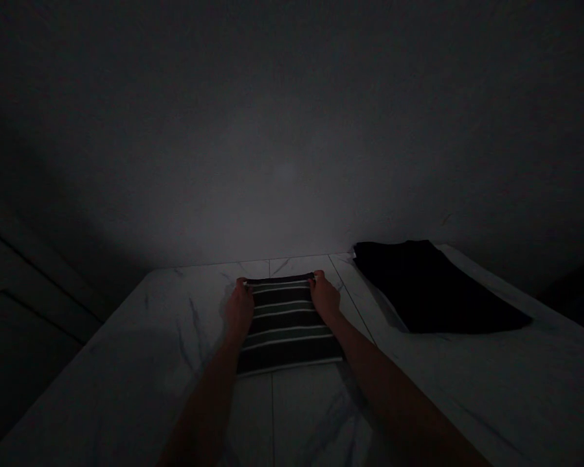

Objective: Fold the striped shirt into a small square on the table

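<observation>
A folded dark garment with thin white stripes (287, 324) lies flat on a white marbled surface (150, 363). My left hand (239, 309) rests on its far left corner, fingers pinched on the far edge. At the far right corner my right hand (324, 296) grips the same edge. Both forearms stretch forward along the garment's sides. The scene is very dim.
A folded black garment (433, 285) lies to the right of the striped one, near the wall. A plain wall (292, 130) rises just behind the surface. The left edge of the surface drops off into a dark floor area (24, 324).
</observation>
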A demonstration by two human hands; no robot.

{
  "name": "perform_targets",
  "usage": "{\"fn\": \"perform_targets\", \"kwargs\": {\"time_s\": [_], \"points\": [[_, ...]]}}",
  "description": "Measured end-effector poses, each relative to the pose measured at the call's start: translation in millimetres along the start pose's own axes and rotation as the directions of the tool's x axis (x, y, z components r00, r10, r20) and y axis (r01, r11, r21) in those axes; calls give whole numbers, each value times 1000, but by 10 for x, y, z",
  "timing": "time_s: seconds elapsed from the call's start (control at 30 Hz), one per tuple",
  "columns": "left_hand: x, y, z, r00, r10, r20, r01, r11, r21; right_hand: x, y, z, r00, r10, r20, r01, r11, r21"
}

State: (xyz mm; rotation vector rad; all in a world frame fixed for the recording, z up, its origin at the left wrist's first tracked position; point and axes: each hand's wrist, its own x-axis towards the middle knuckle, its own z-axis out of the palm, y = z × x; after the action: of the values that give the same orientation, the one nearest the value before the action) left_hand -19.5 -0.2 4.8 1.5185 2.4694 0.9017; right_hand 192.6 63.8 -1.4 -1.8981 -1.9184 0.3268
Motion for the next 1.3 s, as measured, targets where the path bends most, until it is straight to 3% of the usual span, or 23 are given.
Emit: {"fn": "perform_targets", "kwargs": {"time_s": [0.1,0.2,0.27,0.33,0.4,0.43,0.57,0.93,1.0,1.1,1.2,1.3], "points": [[-15,37,-68,992,106,-74,-89,975,205,27,5,-39,991,-98,-93,94,995,-41],[-20,127,-110,954,277,-117,-230,922,310,57,18,-79,930,-332,-159,326,943,-62],[-35,185,-76,898,437,-51,-403,865,299,61,26,-66,849,-512,-132,511,858,-50],[-62,207,14,816,575,61,-570,781,255,47,33,-12,769,-638,-46,637,770,-39],[-91,183,134,755,633,173,-656,723,219,24,41,60,730,-681,54,683,729,-36],[-103,157,192,746,630,218,-666,716,210,12,46,94,725,-682,94,687,726,-35],[-116,45,327,784,546,294,-613,756,229,-1,69,166,736,-657,163,669,743,-27],[-133,95,228,817,536,214,-571,802,175,18,56,216,741,-654,152,664,747,-21],[-97,55,131,876,476,82,-483,863,149,28,62,203,791,-608,71,608,794,21],[4,-100,-57,977,185,-103,-181,982,46,71,134,159,922,-363,-134,379,916,132],[111,-284,-197,999,-40,-6,40,997,-63,118,263,101,961,-162,-224,209,956,204],[185,-380,-217,993,-40,109,53,991,-120,143,360,76,974,-101,-202,153,953,261]]}}
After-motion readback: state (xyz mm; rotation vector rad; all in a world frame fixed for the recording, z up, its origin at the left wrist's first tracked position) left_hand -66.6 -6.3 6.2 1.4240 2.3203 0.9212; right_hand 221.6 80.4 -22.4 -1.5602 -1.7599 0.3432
